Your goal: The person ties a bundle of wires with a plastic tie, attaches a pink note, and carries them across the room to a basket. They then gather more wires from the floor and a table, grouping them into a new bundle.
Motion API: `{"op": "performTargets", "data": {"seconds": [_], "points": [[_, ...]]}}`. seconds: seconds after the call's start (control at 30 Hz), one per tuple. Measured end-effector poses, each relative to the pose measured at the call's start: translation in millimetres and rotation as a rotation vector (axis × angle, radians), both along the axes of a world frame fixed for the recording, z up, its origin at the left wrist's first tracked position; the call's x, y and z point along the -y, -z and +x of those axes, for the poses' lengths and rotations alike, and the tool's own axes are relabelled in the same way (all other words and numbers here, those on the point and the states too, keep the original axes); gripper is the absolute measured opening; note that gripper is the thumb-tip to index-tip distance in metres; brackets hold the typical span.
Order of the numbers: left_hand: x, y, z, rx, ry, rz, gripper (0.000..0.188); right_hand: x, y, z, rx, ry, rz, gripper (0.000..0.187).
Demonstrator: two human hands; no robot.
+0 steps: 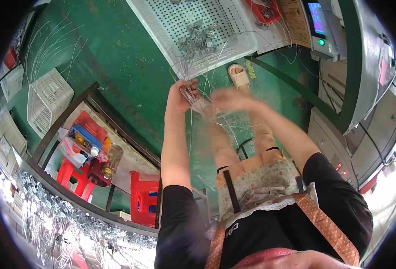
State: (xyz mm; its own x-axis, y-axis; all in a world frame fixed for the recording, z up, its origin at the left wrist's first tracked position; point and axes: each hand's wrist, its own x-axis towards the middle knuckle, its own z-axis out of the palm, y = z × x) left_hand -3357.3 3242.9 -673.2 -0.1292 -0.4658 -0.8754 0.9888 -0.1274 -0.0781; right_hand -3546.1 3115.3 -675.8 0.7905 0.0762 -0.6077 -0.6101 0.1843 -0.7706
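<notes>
My left hand (pixel 180 95) is closed around a bundle of thin pale wires (pixel 190 96), in front of the near corner of a white perforated plastic crate (pixel 162 41). Loose wire ends fan out below and to the right of the grip. Close by on the right, my right hand (pixel 230 99) is smeared by motion beside the wires; its fingers cannot be made out. Inside the crate lies a heap of small silvery metal pieces (pixel 199 39), with several wires trailing from it toward my left hand.
A red tray (pixel 264 12) and a machine with a lit screen (pixel 317 19) stand at the far right. On the left are a white basket (pixel 50 101), a bench with bottles, and red stools (pixel 140 197). Wires with metal ends (pixel 72 215) hang at lower left.
</notes>
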Motion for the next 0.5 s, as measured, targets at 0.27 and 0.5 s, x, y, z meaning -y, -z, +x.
{"op": "performTargets", "data": {"seconds": [0.27, 0.5], "points": [[13.0, 39.2, -59.9, 0.36, 0.302, 0.207, 0.015, 18.6, 73.6, 36.4, -0.402, 0.768, -0.121, 0.03], [22.6, 40.3, -93.9, 0.132, -0.04, 0.017, 0.014, 9.4, 48.2, -19.8, -0.258, 0.802, -0.083, 0.025]]}}
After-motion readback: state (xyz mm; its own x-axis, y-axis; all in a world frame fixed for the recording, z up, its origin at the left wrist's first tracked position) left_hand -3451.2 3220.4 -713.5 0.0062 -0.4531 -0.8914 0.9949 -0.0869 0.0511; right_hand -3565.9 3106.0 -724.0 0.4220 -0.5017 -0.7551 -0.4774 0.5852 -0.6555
